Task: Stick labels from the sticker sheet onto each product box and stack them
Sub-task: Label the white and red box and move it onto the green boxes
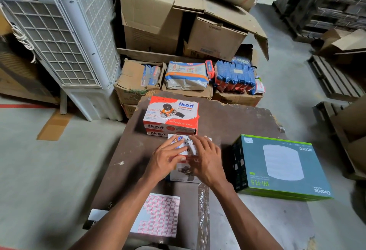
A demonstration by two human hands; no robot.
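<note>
One sticker sheet (158, 215), two hands (186, 157), four boxes.

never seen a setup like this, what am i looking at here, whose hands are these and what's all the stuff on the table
There is no machine here. One picture comes from a camera worn on a person's head, looking forward and down, so the arms reach in from the bottom.

The left hand and right hand rest flat on a white product box on a dark board table, probably pressing on a label. Neither grips anything.

Just beyond it stand stacked red Ikon boxes. To the right lies a green Wi-Fi box. Nearest the person is the pink sticker sheet, with some labels already gone, beside a strip of clear plastic.
</note>
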